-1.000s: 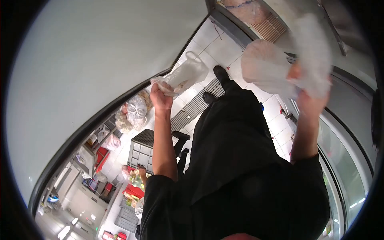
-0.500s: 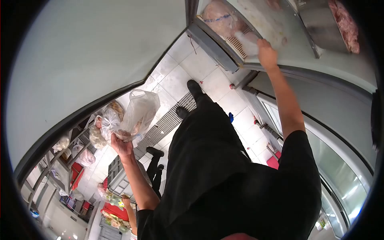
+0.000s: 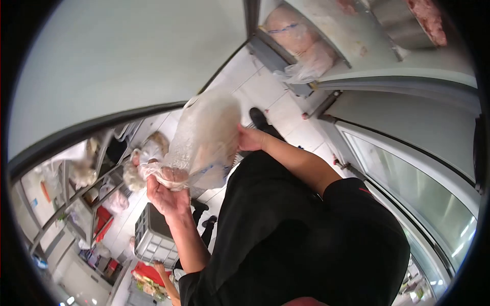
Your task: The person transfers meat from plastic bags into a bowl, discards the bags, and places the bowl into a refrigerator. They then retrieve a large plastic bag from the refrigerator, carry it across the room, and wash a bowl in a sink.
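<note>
A clear plastic bag with pale contents and blue print near its lower end hangs between my hands, blurred by motion. My left hand grips the bunched plastic at its lower left, palm up. At the right side of the bag is my right hand, its fingers pinching the plastic and partly hidden behind it. Inside the open refrigerator, a bag with a blue band lies on the shelf. Closer to the shelf's front sits another clear bag, its loose end hanging over the edge.
The wide refrigerator door stands open on the left. A metal tray of raw meat is at the upper right. Below left are racks with several bags, a grey crate and another person's arm. White tiles cover the floor.
My right hand has come down from the refrigerator shelf to the bag at my left hand. The bag now looks fuller and more spread out. A loose clear bag lies at the shelf front.
</note>
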{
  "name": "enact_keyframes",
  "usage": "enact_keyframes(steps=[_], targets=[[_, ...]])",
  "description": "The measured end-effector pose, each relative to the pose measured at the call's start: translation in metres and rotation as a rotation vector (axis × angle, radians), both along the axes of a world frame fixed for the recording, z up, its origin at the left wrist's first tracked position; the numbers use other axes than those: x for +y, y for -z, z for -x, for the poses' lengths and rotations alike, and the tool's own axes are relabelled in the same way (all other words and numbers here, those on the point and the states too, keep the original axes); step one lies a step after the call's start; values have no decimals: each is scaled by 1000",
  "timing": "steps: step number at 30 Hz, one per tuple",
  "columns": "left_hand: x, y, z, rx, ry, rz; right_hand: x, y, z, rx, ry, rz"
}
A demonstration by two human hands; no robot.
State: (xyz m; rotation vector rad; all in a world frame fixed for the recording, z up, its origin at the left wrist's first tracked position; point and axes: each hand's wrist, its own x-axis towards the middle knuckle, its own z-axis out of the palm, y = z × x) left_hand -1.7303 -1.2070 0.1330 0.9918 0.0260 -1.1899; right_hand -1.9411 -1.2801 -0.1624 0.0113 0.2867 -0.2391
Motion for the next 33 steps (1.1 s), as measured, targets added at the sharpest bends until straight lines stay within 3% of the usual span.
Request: enact_keyframes(steps=[1, 2, 3, 10, 13, 14, 16, 17, 18, 20, 21, 22, 23, 24, 25, 27, 30, 32, 33], targets=[[7, -5, -5, 65, 32, 94, 0, -10, -16, 198, 166, -144], [12, -11, -10, 132, 70, 194, -5, -21, -23, 120, 316, -185], [13, -17, -8, 133, -86, 92, -17, -41, -26, 95, 342, -93], [36, 3, -82, -1, -118, 219, -61, -142, -38, 76, 422, 180], [38, -9, -85, -221, 138, 391, -55, -175, -37, 54, 357, 174], [38, -14, -83, -225, 126, 408, -53, -185, -38, 55, 322, 179], [30, -23, -67, -444, 190, 285, -46, -198, -49, 17, 325, 265], [28, -15, -63, -387, 171, 223, -39, -201, -53, -20, 332, 326], [28, -8, -63, -489, 197, 109, -32, -209, -56, -1, 330, 336], [26, 15, -49, -996, 231, -4, -24, -230, -70, 22, 357, 594], [24, -2, -32, -1009, 198, -60, -17, -231, -79, 30, 351, 601], [27, 6, -30, -1000, 192, -58, -10, -231, -87, 96, 376, 702], [32, 21, -30, -799, -7, -76, -4, -230, -95, 159, 402, 803], [36, 32, -31, -596, -198, -91, 0, -228, -101, 159, 399, 809], [40, 40, -31, -592, -201, -88, 4, -223, -107, 173, 387, 781], [50, 50, -28, -462, -524, -317, 11, -206, -114, 210, 350, 750], [57, 50, -32, -562, -522, -132, 19, -189, -117, 265, 283, 696], [55, 50, -31, -569, -533, -169, 22, -177, -118, 260, 256, 709], [54, 51, -35, -339, -486, -111, 23, -172, -116, 326, 278, 897]])
